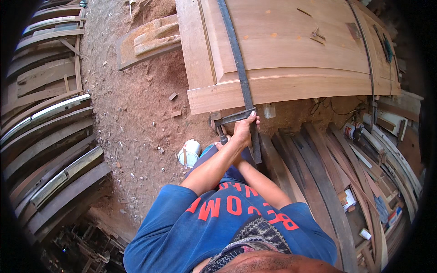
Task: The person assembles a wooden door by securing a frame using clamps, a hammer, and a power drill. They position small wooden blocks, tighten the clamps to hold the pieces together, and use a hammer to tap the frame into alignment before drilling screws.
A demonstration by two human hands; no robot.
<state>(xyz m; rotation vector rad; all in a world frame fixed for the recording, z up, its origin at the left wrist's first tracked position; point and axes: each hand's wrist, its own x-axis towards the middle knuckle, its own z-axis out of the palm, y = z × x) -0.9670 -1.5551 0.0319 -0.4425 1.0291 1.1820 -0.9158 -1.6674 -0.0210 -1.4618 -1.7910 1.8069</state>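
A long dark metal bar clamp point(242, 79) lies across a panelled wooden door point(296, 50), its bar reaching past the near edge. My left hand point(245, 128) is closed around the clamp's sliding jaw and bar, the thumb on top of the jaw. Under my left forearm my right arm crosses over to the left. The right hand point(220, 145) is mostly hidden; its visible fingers are closed at the handle of the clamp screw point(221, 134). A small wood block point(215, 116) sits by the screw, close to the door's edge.
A second bar clamp point(369, 68) spans the door farther right. Wood scraps point(317, 36) lie on the door. A white bucket point(188, 153) stands left of my legs. Stacked planks point(314, 159) fill the right; curved timbers point(50, 132) line the left. A dusty board point(150, 41) lies on the dirt.
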